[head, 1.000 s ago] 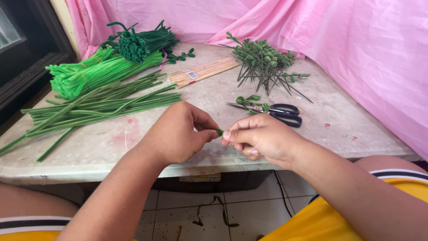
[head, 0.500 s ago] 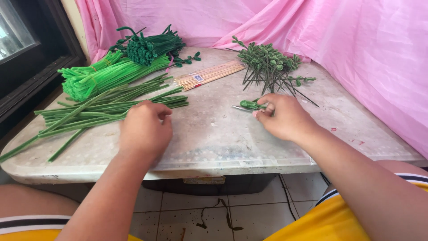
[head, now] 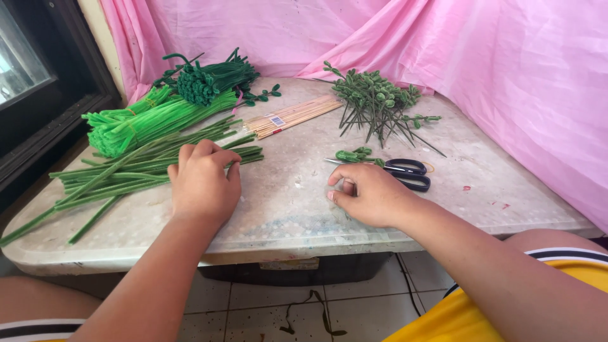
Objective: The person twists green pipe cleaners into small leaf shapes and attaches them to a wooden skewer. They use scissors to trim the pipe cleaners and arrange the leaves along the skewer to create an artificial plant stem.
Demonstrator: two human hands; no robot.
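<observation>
Green wrapped stems (head: 126,174) lie fanned on the stone tabletop (head: 285,202) at nine o'clock, and the left hand (head: 202,183) rests curled over their right ends, fingertips touching them. They look light, thin and bendable; I'd grip one mid-length. Right hand (head: 370,196) lies loosely curled at three o'clock, pinching nothing, just below black-handled scissors (head: 399,171). At twelve o'clock, a clear packet of wooden skewers (head: 291,117) carries a small white rectangular label, near-left end.

Long dark green wrapped stems (head: 114,174) run under the left hand (head: 202,183); their far tips are cut off at the frame's left edge.
</observation>
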